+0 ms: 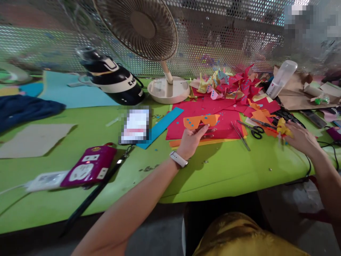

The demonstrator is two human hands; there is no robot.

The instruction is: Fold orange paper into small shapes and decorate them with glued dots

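Note:
My left hand (192,142) pinches an orange paper cut-out (193,122) dotted with blue between thumb and fingers. The cut-out is held above a stack of red paper sheets (176,129). At the right, my right hand (303,138) has its fingers around the back part of a yellow glue gun (282,127); its handle is mostly hidden by the hand. Between my hands lie metal tweezers (241,136) and black-handled scissors (256,132). Orange paper scraps (262,115) lie just beyond the scissors.
Folded coloured paper pieces (226,83) are heaped behind the red sheets. A fan (167,90), black bottle (117,80), phone (135,125), blue paper strip (166,126) and purple power strip (89,165) stand or lie leftward. A clear bottle (282,78) leans at back right.

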